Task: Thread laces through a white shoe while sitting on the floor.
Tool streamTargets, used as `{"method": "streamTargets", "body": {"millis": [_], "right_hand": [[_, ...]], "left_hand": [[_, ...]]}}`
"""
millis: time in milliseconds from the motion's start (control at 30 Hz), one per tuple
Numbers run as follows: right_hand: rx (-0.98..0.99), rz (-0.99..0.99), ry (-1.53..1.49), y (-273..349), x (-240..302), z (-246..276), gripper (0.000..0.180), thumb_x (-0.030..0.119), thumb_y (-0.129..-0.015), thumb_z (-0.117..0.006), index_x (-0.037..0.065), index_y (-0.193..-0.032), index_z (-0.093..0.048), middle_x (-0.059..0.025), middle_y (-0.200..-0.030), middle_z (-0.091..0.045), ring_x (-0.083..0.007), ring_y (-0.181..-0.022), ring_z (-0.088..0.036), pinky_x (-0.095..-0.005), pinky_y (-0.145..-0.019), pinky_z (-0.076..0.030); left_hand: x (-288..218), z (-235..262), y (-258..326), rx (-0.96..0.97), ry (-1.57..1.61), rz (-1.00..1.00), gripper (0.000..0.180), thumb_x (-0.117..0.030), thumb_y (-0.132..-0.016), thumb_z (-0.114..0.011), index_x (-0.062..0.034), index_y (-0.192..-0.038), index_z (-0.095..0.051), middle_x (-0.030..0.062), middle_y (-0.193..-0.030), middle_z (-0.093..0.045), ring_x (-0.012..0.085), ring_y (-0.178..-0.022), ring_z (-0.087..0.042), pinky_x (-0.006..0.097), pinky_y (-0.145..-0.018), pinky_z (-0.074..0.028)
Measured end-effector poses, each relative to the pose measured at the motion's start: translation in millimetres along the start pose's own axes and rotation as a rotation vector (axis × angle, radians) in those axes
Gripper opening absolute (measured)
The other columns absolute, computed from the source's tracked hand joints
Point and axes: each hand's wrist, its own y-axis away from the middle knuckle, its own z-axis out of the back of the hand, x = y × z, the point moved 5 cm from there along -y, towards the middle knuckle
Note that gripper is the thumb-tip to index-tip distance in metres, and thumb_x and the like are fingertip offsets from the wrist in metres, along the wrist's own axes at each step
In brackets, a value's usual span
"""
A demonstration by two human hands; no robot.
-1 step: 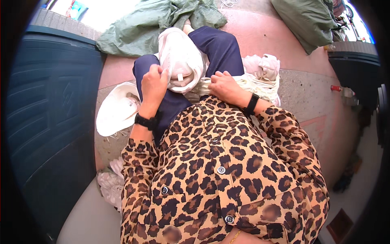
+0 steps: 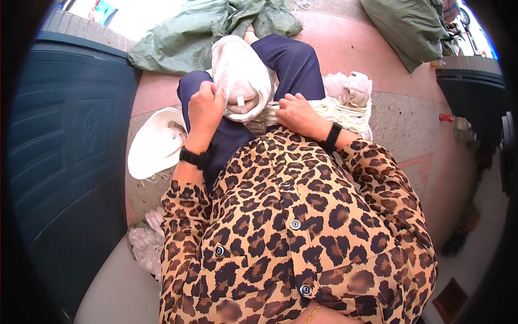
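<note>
I sit in a leopard-print shirt and navy trousers with a white sports shoe (image 2: 240,75) lying on my lap. My left hand (image 2: 205,108) grips the shoe's left side, fingers curled over its edge. My right hand (image 2: 297,113) lies just right of the shoe with its fingers closed on a bundle of cream-white cords (image 2: 345,110) that runs across my right thigh. Both wrists carry a black band. Whether the cords are tied to the shoe is hidden under my fingers.
A white rounded shoe-like piece (image 2: 156,143) lies on the floor by my left knee, with more white shoes (image 2: 143,237) near my left elbow. A dark blue bin (image 2: 70,140) stands at left, another (image 2: 469,92) at right. Green sacks (image 2: 216,27) lie ahead; pale cloth (image 2: 350,86) lies beside the cords.
</note>
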Motion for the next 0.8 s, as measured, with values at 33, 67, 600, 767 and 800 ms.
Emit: {"method": "streamTargets", "body": {"millis": [33, 67, 600, 767, 800], "right_hand": [[0.005, 0.002, 0.002, -4, -1, -6, 0.014, 0.024, -0.067, -0.063, 0.011, -0.063, -0.059, -0.0028, -0.074, -0.051, -0.0178, -0.080, -0.048, -0.0332, -0.069, -0.035], [-0.003, -0.023, 0.010, -7, -3, -11, 0.012, 0.022, -0.067, -0.062, 0.011, -0.063, -0.059, -0.0024, -0.073, -0.052, -0.0176, -0.079, -0.048, -0.0331, -0.069, -0.035], [0.050, -0.043, -0.029, 1, -15, -26, 0.004, 0.012, -0.065, -0.057, 0.010, -0.067, -0.056, -0.0034, -0.071, -0.052, -0.0201, -0.077, -0.049, -0.0345, -0.067, -0.034], [-0.059, 0.023, 0.034, 8, -13, -19, 0.006, 0.014, -0.066, -0.056, 0.009, -0.070, -0.055, -0.0047, -0.070, -0.052, -0.0210, -0.077, -0.049, -0.0348, -0.066, -0.034], [0.000, 0.019, 0.008, 6, -14, -21, 0.005, 0.013, -0.066, -0.056, 0.009, -0.070, -0.055, -0.0053, -0.072, -0.053, -0.0213, -0.077, -0.050, -0.0346, -0.067, -0.035]], "left_hand": [[-2, 0, -4, 0.031, -0.029, 0.033, 0.019, -0.020, -0.079, -0.056, -0.0028, -0.086, -0.054, 0.0200, -0.071, -0.059, 0.0366, -0.070, -0.058, 0.043, -0.060, -0.046], [-4, 1, -6, 0.030, -0.027, 0.038, 0.019, -0.020, -0.079, -0.056, -0.0028, -0.086, -0.054, 0.0200, -0.071, -0.059, 0.0366, -0.070, -0.058, 0.043, -0.060, -0.046], [-8, -32, -14, 0.264, -0.154, 0.102, 0.034, -0.031, -0.075, -0.059, 0.0010, -0.085, -0.057, 0.0236, -0.078, -0.061, 0.0384, -0.077, -0.060, 0.045, -0.068, -0.048], [-18, -33, -9, 0.331, -0.206, 0.081, 0.034, -0.031, -0.075, -0.058, 0.0015, -0.085, -0.058, 0.0243, -0.079, -0.060, 0.0378, -0.078, -0.059, 0.042, -0.068, -0.047], [-20, -35, -9, 0.314, -0.227, 0.046, 0.030, -0.027, -0.076, -0.056, 0.0020, -0.083, -0.056, 0.0245, -0.077, -0.060, 0.0384, -0.076, -0.059, 0.044, -0.068, -0.048]]}}
